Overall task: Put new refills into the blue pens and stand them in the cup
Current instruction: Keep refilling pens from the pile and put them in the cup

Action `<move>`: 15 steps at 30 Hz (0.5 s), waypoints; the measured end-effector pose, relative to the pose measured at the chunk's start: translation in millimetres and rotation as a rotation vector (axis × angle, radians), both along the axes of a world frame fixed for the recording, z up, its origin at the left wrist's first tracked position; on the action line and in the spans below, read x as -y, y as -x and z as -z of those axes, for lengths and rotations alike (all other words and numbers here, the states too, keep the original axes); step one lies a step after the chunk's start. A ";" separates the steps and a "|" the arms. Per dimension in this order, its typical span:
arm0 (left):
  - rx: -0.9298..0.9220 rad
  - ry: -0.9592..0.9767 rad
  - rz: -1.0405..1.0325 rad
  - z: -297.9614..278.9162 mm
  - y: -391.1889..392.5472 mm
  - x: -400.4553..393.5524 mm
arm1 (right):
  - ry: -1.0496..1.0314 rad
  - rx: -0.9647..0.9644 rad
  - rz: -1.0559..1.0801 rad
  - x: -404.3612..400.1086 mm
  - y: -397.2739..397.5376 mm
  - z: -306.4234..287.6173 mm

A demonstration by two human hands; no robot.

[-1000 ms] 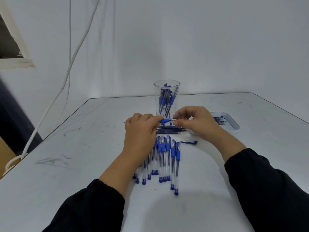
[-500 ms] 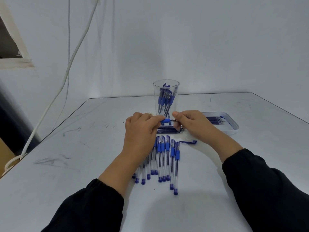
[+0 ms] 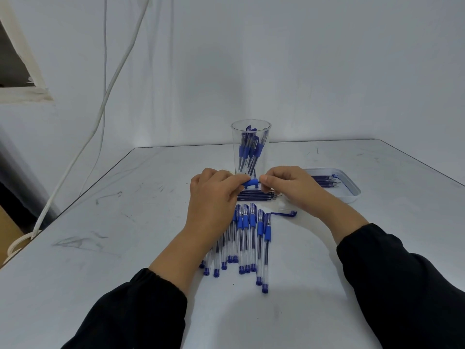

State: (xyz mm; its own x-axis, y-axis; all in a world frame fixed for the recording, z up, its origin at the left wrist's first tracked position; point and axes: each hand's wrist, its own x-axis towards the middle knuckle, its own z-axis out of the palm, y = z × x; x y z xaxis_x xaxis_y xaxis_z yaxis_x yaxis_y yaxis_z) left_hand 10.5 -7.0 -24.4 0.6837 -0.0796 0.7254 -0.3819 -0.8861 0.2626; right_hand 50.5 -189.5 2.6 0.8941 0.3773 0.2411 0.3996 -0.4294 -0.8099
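Lighting is even, cool and diffuse. Soft shadows fall beneath both forearms on the scuffed grey-white table (image 3: 100, 273). Wide-angle distortion bends the frame edges; focus is sharp.

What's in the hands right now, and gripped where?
One blue pen: left hand pinches beside its blue grip, right hand pinches the tip end.

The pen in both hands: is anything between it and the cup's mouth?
Nothing visible blocks it. The pen is held by the left hand and right hand just in front of the cup, whose open rim has room beside the pens inside.
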 end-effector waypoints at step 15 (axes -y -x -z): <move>0.052 -0.007 -0.003 -0.4 0.6 -0.4 | -0.050 0.012 -0.048 2.3 -3.2 1.1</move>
State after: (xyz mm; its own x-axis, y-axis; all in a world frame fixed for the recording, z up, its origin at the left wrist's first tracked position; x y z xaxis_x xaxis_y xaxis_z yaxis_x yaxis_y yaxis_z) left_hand 9.9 -6.6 -24.0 0.6450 -0.0832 0.7596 -0.3927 -0.8888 0.2361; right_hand 53.7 -191.9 1.4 0.8724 0.4069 0.2710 0.4284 -0.3691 -0.8248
